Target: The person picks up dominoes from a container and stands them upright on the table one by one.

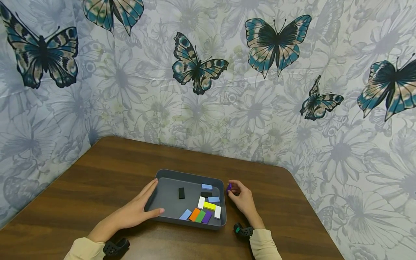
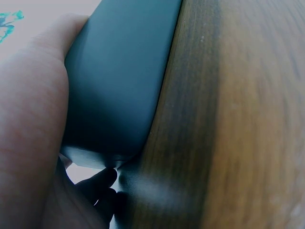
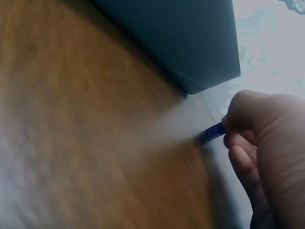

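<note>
A grey rectangular tray (image 1: 169,177) lies on the wooden table with several small coloured blocks inside. My left hand (image 1: 138,211) rests against the tray's left end, fingers along its side and thumb at the near rim; the left wrist view shows the tray's outer wall (image 2: 124,71) beside it. Just beyond the right end, my right hand (image 1: 241,196) pinches a purple block (image 1: 229,186) between thumb and fingers. In the right wrist view this block (image 3: 215,131) is held just above or on the table; I cannot tell which.
Inside the tray, a black block (image 1: 181,193) lies apart, left of the others. Blue, white, yellow, orange (image 1: 194,215), green (image 1: 200,216) and purple blocks cluster at its right. The brown table (image 1: 130,159) meets a butterfly-patterned wall covering (image 1: 201,119).
</note>
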The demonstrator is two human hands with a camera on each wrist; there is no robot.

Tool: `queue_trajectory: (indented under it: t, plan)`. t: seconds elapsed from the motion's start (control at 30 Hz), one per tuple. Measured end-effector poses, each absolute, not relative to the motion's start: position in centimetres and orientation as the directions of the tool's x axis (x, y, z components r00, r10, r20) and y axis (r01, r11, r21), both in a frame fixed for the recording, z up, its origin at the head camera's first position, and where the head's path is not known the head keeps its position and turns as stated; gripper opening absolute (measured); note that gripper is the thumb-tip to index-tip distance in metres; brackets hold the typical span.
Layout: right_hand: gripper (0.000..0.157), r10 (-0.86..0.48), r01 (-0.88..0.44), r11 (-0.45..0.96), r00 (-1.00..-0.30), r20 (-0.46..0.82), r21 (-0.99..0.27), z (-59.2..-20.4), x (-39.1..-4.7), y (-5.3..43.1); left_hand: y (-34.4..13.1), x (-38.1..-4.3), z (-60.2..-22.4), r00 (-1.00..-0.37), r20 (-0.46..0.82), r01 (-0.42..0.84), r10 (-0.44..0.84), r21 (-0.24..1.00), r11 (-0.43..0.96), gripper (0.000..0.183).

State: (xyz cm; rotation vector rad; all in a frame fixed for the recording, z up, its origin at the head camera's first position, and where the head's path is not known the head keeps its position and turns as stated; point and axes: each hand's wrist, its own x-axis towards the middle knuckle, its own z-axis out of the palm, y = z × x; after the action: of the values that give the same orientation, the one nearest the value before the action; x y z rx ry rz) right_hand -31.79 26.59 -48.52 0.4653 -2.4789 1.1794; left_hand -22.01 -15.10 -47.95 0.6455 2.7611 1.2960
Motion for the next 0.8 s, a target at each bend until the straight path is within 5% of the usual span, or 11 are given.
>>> queue_trajectory:
  t: [0.8]
  plan:
    - [0.04, -0.172, -0.465, 0.579, -0.872, 0.458, -0.669, -48.7, -31.72, 26.79, -15.03, -21.93, -47.86, -0.917, 0.127, 0.336, 0.378, 0.757, 0.56, 0.108]
